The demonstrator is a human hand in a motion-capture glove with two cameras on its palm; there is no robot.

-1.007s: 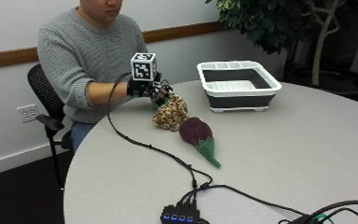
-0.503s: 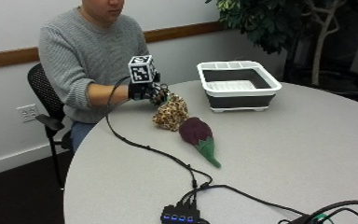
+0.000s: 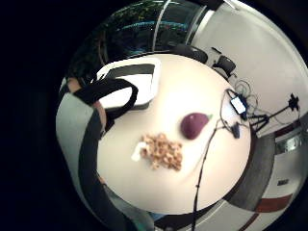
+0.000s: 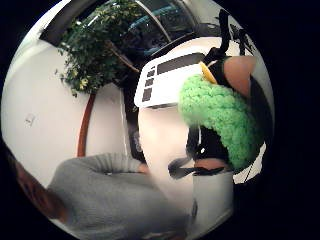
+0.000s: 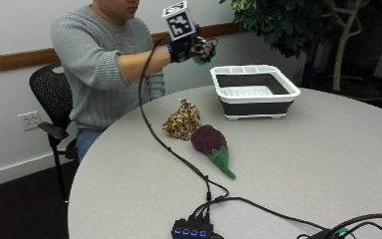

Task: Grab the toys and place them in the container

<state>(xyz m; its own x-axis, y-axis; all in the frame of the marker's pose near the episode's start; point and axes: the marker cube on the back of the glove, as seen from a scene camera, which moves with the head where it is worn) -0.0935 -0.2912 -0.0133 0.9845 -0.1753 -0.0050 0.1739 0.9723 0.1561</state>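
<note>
Grey and round, the table (image 5: pixel 323 164) carries two toys and a container, with a leafy plant (image 5: pixel 290 22) behind it by the wall. Raised well above the tabletop, the gloved right hand (image 5: pixel 192 47) has its fingers (image 4: pixel 240 70) curled round a green crocheted toy (image 4: pixel 220 117), which fills the thumb-side palm view and shows as a green patch at the fingertips in the outside view. Beyond and below the fingers stands the white-rimmed dark container (image 5: pixel 254 92), well apart from them. Far beneath the palm lie the leopard-print plush toy (image 5: pixel 182 121) and, touching it on the side away from the person, the purple eggplant toy (image 5: pixel 211 142) with its green stem end pointing toward the near table edge. A black cable (image 5: pixel 171 149) hangs from the hand and trails across the table beside both toys.
</note>
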